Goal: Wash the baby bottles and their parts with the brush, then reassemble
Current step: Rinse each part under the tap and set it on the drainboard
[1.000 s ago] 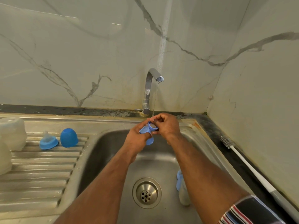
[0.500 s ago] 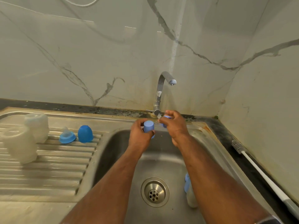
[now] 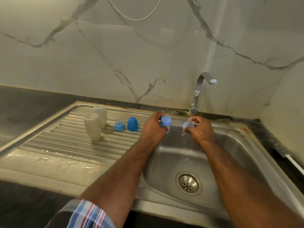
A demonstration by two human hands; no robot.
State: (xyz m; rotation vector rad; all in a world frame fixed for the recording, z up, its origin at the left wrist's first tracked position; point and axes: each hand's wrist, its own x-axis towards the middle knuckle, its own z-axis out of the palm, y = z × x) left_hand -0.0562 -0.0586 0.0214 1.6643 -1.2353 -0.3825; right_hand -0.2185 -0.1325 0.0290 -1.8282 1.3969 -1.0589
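Beside drainboard bottles (image 3: 93, 127), left hand (image 3: 153, 128) gripping blue cap (image 3: 165, 123), right hand (image 3: 199, 130) pinching clear teat (image 3: 189, 124).

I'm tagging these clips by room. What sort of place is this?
Most likely a home kitchen: a steel sink with a ribbed draining board, a running tap against a marble-look wall, and baby bottles drying.

No lettering, label, brand mark or number can be read anywhere in this view of the kitchen sink.
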